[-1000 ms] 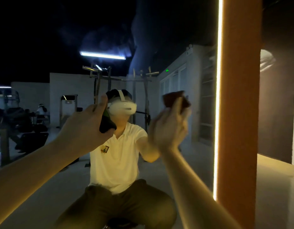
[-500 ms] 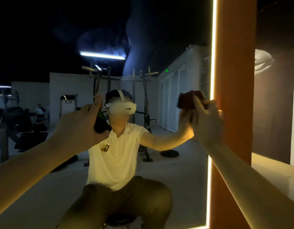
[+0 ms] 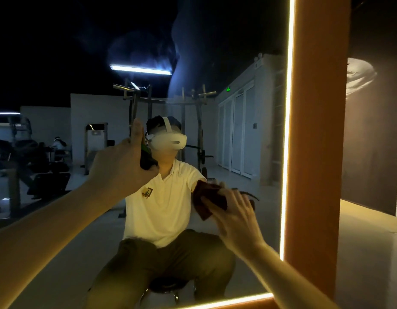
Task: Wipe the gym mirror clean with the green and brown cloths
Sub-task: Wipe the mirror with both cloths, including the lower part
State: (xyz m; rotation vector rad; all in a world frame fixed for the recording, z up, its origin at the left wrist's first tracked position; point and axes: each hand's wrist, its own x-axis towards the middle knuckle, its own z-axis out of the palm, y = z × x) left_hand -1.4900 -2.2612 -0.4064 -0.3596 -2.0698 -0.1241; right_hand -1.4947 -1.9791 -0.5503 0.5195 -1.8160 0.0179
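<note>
Straight ahead in the head view, the large wall-mounted gym mirror (image 3: 266,152) fills most of the picture. It is edged on its right and bottom by a glowing warm-white light strip (image 3: 288,130) and a broad orange wooden frame (image 3: 316,152).

The left hand (image 3: 124,166) is raised to about the height of the reflected head, with its back to the camera and one digit pointing straight up. The crumpled dark green cloth (image 3: 146,160) sits between this hand and the glass, bulging out past the hand's right edge. The remaining fingers are hidden behind the hand, so whether they curl round the cloth or lie flat on it cannot be told.

The right hand (image 3: 235,215), lower and nearer the lit edge, is blurred. Its fingers are spread and fairly straight over the folded reddish-brown cloth (image 3: 206,197), pressing it onto the glass. The cloth reaches out up and to the left beyond the fingertips.

Reflected in the glass is a person in a white polo shirt (image 3: 164,204) and a white headset (image 3: 168,141), seated on a round black stool (image 3: 168,286). Behind them stand a metal weight rack (image 3: 166,101) and a bright ceiling tube light (image 3: 140,69).
</note>
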